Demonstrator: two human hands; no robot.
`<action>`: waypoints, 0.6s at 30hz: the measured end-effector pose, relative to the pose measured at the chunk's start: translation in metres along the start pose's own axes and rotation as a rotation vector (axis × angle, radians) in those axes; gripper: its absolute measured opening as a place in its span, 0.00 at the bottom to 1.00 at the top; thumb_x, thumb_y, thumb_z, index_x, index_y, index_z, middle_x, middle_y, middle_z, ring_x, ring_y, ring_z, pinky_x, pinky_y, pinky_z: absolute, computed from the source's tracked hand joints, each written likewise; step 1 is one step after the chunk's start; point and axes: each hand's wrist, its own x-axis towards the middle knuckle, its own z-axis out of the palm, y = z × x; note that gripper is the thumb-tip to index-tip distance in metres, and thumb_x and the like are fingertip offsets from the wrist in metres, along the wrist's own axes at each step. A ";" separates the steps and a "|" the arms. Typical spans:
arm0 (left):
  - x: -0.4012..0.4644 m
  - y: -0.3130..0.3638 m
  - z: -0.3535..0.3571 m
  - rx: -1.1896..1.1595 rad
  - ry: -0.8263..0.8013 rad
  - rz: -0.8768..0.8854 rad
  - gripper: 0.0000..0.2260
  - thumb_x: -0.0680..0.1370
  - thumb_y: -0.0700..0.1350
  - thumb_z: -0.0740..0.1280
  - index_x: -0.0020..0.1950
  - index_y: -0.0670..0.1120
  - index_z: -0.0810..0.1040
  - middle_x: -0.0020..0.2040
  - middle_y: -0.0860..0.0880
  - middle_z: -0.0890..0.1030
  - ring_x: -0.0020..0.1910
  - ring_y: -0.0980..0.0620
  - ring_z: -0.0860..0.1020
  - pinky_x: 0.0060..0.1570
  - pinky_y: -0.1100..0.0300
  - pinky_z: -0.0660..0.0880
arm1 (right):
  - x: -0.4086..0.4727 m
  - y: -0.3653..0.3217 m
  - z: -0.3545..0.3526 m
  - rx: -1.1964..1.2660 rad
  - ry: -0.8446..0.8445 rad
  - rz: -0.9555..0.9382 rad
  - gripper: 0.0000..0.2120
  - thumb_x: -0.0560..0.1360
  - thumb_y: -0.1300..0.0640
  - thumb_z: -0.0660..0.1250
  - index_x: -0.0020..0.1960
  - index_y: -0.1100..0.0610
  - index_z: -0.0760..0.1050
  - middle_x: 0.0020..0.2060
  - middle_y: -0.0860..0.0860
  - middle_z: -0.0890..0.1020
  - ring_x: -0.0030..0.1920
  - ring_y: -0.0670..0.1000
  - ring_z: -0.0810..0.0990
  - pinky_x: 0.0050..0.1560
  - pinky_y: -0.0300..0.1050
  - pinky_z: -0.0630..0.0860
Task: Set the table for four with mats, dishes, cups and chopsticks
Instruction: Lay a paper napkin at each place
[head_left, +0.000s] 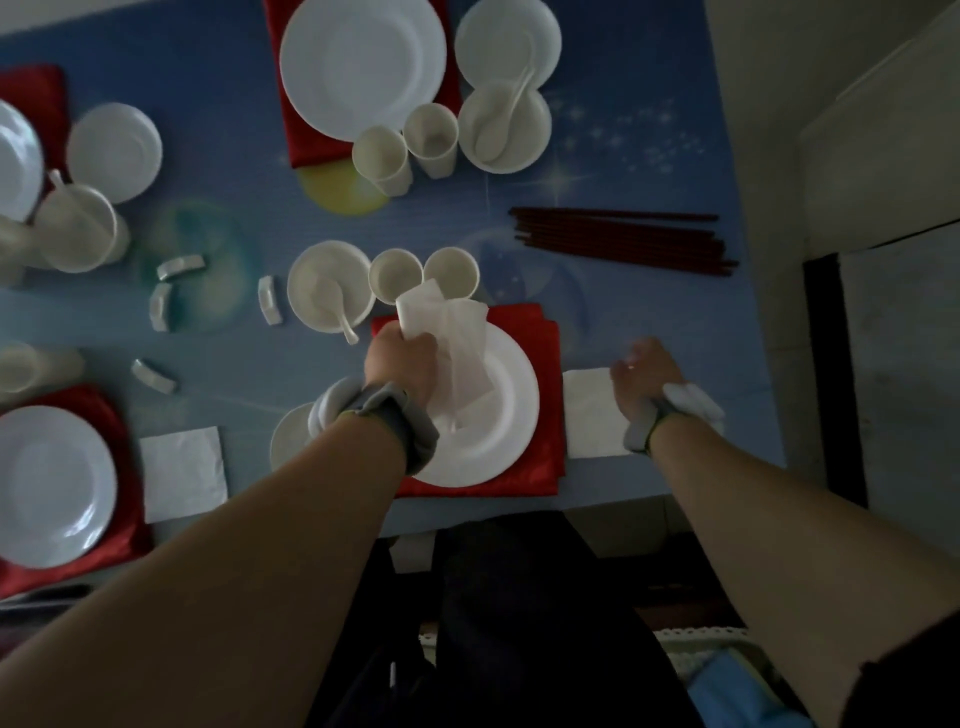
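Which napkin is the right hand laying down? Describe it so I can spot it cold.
Find the near red mat under the big white plate. The flat white napkin lies on the blue table just right of that mat, under the right hand. Unlike the crumpled napkins gripped by the left hand, it lies flat.

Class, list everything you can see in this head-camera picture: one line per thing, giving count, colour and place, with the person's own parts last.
table: one, blue, fills the view
mats: four, red, under the large plates
large plates: four, white, on the mats
small plates: three visible, white, beside the large plates
bowls with spoons: three, white, by the settings
cups: at least six, white, mostly paired
chopstick rests: four, white, left of centre
chopsticks: one bundle, dark red, far right
flat napkins: two, white, near edge
left hand: grips loose napkins over the near plate
right hand: rests on the right napkin
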 end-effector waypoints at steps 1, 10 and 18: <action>-0.001 0.001 -0.002 -0.010 -0.018 0.012 0.15 0.77 0.38 0.57 0.63 0.41 0.73 0.58 0.40 0.78 0.58 0.39 0.74 0.62 0.47 0.72 | -0.006 -0.014 0.002 0.031 -0.065 -0.090 0.17 0.80 0.55 0.59 0.65 0.62 0.71 0.64 0.59 0.75 0.63 0.59 0.74 0.61 0.44 0.68; -0.010 0.010 -0.043 -0.184 -0.104 0.040 0.17 0.75 0.34 0.56 0.63 0.39 0.74 0.52 0.40 0.77 0.55 0.40 0.75 0.61 0.47 0.73 | -0.069 -0.119 0.024 0.883 -0.678 -0.020 0.13 0.78 0.46 0.60 0.45 0.53 0.77 0.30 0.46 0.82 0.31 0.45 0.81 0.34 0.40 0.77; 0.014 -0.031 -0.119 -0.275 -0.077 0.067 0.14 0.75 0.36 0.57 0.58 0.41 0.75 0.55 0.39 0.77 0.58 0.36 0.74 0.60 0.39 0.72 | -0.118 -0.169 0.049 0.815 -0.567 -0.196 0.06 0.73 0.64 0.68 0.47 0.56 0.77 0.44 0.53 0.81 0.47 0.54 0.79 0.53 0.52 0.76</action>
